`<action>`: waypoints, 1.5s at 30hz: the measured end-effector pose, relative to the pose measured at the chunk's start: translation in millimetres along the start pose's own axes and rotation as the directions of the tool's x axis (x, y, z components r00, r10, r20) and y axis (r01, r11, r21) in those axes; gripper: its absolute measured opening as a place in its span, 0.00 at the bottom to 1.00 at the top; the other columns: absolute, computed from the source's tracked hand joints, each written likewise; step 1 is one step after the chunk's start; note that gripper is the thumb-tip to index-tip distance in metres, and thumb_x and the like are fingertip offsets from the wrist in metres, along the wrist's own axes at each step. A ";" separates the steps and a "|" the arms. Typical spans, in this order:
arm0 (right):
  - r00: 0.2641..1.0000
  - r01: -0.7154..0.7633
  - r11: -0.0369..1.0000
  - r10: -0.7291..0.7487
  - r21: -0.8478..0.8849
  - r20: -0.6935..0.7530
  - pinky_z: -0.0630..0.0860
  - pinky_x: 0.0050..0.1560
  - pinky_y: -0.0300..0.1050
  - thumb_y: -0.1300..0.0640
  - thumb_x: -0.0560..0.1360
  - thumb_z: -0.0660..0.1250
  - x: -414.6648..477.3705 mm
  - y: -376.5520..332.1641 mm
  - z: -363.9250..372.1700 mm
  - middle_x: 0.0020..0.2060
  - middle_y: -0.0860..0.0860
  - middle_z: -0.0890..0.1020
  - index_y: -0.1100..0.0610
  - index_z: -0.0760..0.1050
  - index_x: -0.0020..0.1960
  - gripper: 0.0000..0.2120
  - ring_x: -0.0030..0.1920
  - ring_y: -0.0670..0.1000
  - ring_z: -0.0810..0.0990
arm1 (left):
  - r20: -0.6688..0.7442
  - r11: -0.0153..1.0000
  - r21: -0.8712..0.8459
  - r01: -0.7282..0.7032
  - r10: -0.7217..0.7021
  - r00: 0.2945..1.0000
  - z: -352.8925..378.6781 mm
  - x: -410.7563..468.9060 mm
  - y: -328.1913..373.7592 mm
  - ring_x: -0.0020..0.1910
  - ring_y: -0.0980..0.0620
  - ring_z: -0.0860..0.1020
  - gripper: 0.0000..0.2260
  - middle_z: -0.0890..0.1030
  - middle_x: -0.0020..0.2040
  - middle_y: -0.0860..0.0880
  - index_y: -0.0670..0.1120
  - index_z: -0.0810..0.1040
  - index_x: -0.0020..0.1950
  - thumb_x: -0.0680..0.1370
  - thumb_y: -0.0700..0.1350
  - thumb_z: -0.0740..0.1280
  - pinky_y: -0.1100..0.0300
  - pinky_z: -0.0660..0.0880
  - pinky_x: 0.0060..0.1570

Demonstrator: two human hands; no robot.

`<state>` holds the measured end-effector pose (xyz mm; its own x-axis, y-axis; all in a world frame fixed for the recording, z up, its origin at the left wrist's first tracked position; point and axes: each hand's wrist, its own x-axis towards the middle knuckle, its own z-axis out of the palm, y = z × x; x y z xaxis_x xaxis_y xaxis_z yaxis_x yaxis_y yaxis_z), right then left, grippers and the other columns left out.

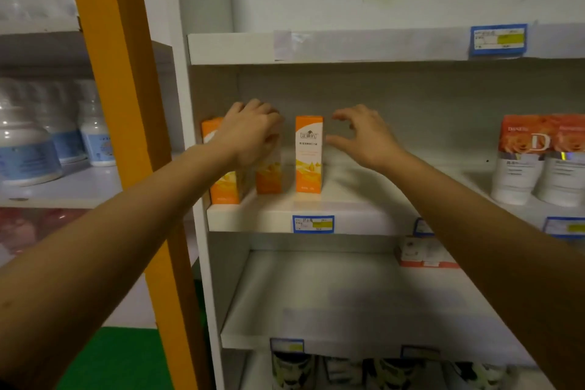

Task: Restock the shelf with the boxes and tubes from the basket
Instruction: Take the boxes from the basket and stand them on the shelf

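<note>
On the middle shelf [348,215], three orange boxes stood upright near its left end, close to the front edge. The left hand [250,133] was curled over the top of the middle orange box [268,177], fingers bent around its upper part in what looked like a grasp, though the hand hid the contact itself; the leftmost orange box [221,181] stood just beside it against the shelf's left wall. The right hand [364,136] hovered with fingers spread and released, thumb and forefinger apart, just right of the third orange box [309,154] and not touching it. The step appeared to be squaring these boxes into a neat row. To do it well, the left hand should slide its box along the shelf rather than lift it, keeping it upright and printed face forward, while the right hand closes gently on the third box and brings it leftward until the sides meet. Tall narrow boxes tip easily, so pressure low on the body would be safer. White tubes [538,168] stood well apart toward the right end. The basket was not in view.
</note>
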<state>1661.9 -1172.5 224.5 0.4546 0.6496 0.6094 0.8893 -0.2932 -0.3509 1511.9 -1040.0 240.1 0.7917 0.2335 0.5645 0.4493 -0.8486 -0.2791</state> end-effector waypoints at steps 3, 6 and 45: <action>0.995 0.061 0.998 -0.061 0.006 -0.077 0.70 0.62 0.51 0.51 0.75 0.65 -48.7 12.1 2.9 0.58 0.52 0.75 0.52 0.73 0.61 0.16 0.58 0.52 0.73 | -0.076 0.986 -0.144 -0.084 0.074 0.994 4.4 -37.5 24.0 0.66 0.46 0.67 0.16 0.73 0.66 0.45 0.46 0.71 0.66 0.78 0.46 0.59 0.51 0.64 0.63; 0.993 0.113 0.992 -0.110 0.060 -0.047 0.73 0.57 0.49 0.53 0.74 0.65 -104.0 29.6 20.6 0.53 0.51 0.78 0.52 0.75 0.57 0.12 0.53 0.50 0.75 | -0.124 0.951 -0.243 -0.190 0.164 0.979 21.4 -82.1 47.2 0.57 0.44 0.73 0.16 0.77 0.57 0.43 0.45 0.75 0.59 0.76 0.49 0.56 0.52 0.69 0.54; 0.238 -0.050 0.964 0.264 -0.260 0.935 0.57 0.69 0.48 0.57 0.75 0.62 -545.9 156.5 390.7 0.68 0.56 0.68 0.59 0.64 0.68 0.23 0.69 0.56 0.64 | 0.912 0.935 -0.344 0.089 0.310 0.270 428.3 -471.5 274.1 0.77 0.41 0.51 0.26 0.62 0.75 0.41 0.43 0.55 0.75 0.77 0.40 0.57 0.46 0.45 0.76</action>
<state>1533.7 -1298.9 -440.8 0.2970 0.7330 -0.6120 0.8479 -0.4973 -0.1841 1439.0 -1179.4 -435.3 0.7301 0.2330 -0.6423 0.3481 -0.9358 0.0562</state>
